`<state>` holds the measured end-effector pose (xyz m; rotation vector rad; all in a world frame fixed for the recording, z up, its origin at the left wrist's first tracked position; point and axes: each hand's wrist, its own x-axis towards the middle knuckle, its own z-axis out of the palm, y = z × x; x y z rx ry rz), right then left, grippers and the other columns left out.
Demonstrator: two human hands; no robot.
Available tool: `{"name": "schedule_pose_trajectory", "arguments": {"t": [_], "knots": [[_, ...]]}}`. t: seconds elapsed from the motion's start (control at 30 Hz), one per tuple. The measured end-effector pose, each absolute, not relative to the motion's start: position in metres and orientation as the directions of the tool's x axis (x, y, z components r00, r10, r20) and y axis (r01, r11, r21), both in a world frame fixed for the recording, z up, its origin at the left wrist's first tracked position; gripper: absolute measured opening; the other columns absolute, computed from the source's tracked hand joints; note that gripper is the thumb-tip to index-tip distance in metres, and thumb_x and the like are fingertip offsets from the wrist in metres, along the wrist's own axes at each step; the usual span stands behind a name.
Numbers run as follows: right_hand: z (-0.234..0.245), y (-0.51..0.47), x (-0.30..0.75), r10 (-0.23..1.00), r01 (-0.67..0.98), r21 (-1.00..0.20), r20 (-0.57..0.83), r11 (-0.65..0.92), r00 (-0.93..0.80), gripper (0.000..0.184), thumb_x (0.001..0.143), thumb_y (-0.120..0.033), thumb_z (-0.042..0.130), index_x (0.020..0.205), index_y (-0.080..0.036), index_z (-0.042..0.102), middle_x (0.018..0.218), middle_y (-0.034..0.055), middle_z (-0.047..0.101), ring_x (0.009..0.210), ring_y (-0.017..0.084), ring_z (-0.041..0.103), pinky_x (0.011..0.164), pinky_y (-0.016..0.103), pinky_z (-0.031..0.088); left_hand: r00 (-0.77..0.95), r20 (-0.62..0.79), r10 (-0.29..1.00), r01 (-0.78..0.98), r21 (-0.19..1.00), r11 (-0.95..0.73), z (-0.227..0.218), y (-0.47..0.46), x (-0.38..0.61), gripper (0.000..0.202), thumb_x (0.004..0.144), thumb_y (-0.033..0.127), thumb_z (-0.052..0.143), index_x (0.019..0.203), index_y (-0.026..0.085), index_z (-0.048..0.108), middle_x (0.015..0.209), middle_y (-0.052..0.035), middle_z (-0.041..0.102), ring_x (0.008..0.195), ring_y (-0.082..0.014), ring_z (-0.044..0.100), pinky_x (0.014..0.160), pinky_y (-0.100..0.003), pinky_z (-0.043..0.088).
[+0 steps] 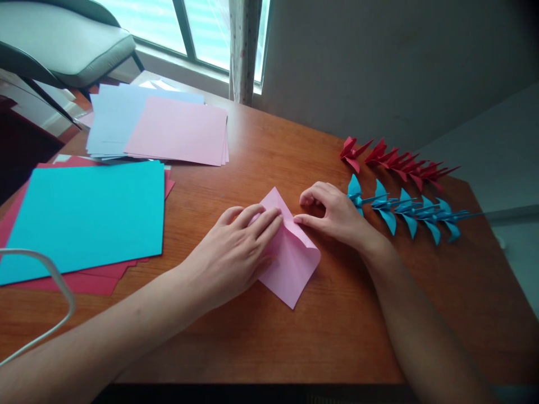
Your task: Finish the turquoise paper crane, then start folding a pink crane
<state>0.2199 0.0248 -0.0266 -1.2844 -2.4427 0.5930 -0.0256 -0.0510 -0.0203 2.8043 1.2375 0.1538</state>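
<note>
A pink square of paper, partly folded over, lies in the middle of the brown wooden table. My left hand lies flat on its left half, fingers stretched out and pressing it down. My right hand sits at the paper's upper right edge, its forefinger tip on the fold and the other fingers curled in. Neither hand lifts the paper off the table.
A row of blue paper cranes and a row of red paper cranes lie right of my right hand. Left are a cyan sheet on red sheets, and pink and pale blue sheets. A chair stands beyond, and a white cable runs along the near left.
</note>
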Motion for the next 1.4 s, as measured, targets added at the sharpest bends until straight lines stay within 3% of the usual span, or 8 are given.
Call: {"name": "schedule_pose_trajectory", "arguments": {"t": [0.2,0.47,0.67,0.83,1.4], "knots": [[-0.0276,0.0252,0.2204,0.833,0.699,-0.502,0.085,0.509,-0.546,0.027,0.083,-0.042,0.077,0.085,-0.024,0.056,0.087,0.0014,0.060,0.084,0.020,0.055,0.076,0.033,0.043,0.640,0.077,0.764,0.754,0.124,-0.645,-0.0213,-0.0501,-0.0281,0.056,0.101,0.041,0.044,0.148,0.010,0.044,0.158,-0.0144,0.043,0.136,-0.0323,0.046,0.104,-0.044,0.038],[-0.0268,0.0248,0.2202,0.837,0.706,-0.496,0.085,0.505,-0.540,0.027,0.083,-0.040,0.078,0.086,-0.023,0.057,0.088,0.0014,0.061,0.085,0.020,0.055,0.078,0.034,0.043,0.668,0.074,0.741,0.728,0.145,-0.670,-0.0154,-0.0496,-0.0239,0.045,0.102,0.028,0.041,0.145,0.018,0.052,0.152,-0.0074,0.052,0.131,-0.0290,0.048,0.099,-0.043,0.040],[-0.0295,0.0232,0.2161,0.860,0.732,-0.486,0.086,0.478,-0.504,0.023,0.087,-0.039,0.072,0.083,-0.024,0.056,0.085,0.0013,0.060,0.082,0.019,0.054,0.074,0.033,0.042,0.688,0.064,0.723,0.712,0.135,-0.689,-0.0165,-0.0485,-0.0239,0.044,0.098,0.024,0.048,0.141,0.020,0.056,0.148,-0.0084,0.055,0.130,-0.0285,0.050,0.099,-0.043,0.041],[-0.0334,0.0215,0.2115,0.885,0.784,-0.428,0.091,0.449,-0.456,0.027,0.087,-0.044,0.072,0.083,-0.024,0.054,0.087,0.0024,0.061,0.083,0.021,0.053,0.075,0.035,0.042,0.697,0.043,0.715,0.707,0.121,-0.697,-0.0161,-0.0486,-0.0241,0.043,0.098,0.025,0.047,0.140,0.019,0.056,0.150,-0.0074,0.054,0.133,-0.0289,0.049,0.101,-0.043,0.041],[-0.0245,0.0213,0.2191,0.830,0.730,-0.462,0.022,0.503,-0.558,0.030,0.084,-0.045,0.076,0.092,-0.024,0.056,0.096,0.0034,0.061,0.090,0.022,0.055,0.081,0.036,0.044,0.676,0.050,0.735,0.721,0.160,-0.674,-0.0172,-0.0496,-0.0237,0.042,0.102,0.027,0.041,0.142,0.021,0.054,0.151,-0.0044,0.053,0.134,-0.0283,0.048,0.101,-0.043,0.040]]}}
